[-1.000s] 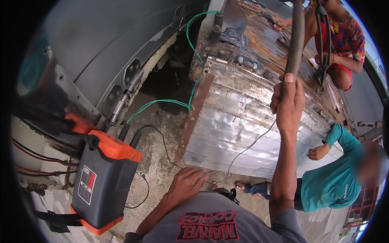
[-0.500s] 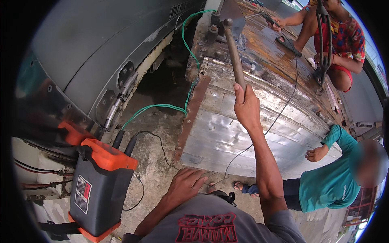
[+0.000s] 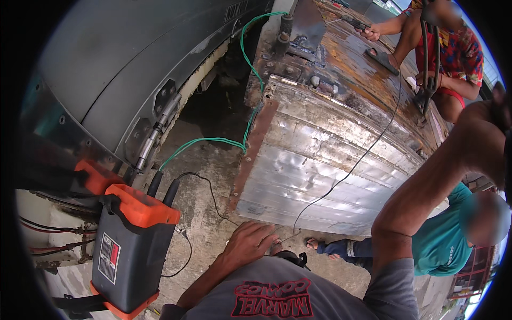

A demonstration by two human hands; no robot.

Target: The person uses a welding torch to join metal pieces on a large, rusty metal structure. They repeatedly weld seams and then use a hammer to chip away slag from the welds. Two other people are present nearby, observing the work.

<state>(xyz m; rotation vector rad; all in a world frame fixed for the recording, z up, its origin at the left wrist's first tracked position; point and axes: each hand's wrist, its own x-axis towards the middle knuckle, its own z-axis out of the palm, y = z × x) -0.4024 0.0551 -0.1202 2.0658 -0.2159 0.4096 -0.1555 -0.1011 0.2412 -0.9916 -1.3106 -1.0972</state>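
My right arm is lifted high across the right side, with my right hand dark and partly cut off at the picture's rim. Its fingers look curled; the hammer it gripped half a second ago is out of the picture. My left hand rests with fingers stretched at the lower edge of the dented silver metal panel, holding nothing. Rusty hinge barrels stand at the panel's far left corner, next to an upright steel plate.
A black and orange welding machine sits at left, with green cables running to the hinge. Behind it is a grey vehicle body. A crouching person holds an electrode holder; another, in teal, stands at right.
My right arm has swung up and right, away from the hinge, taking the hammer out of sight. The left hand stays put. The teal-sleeved person's hand is no longer visible on the panel.
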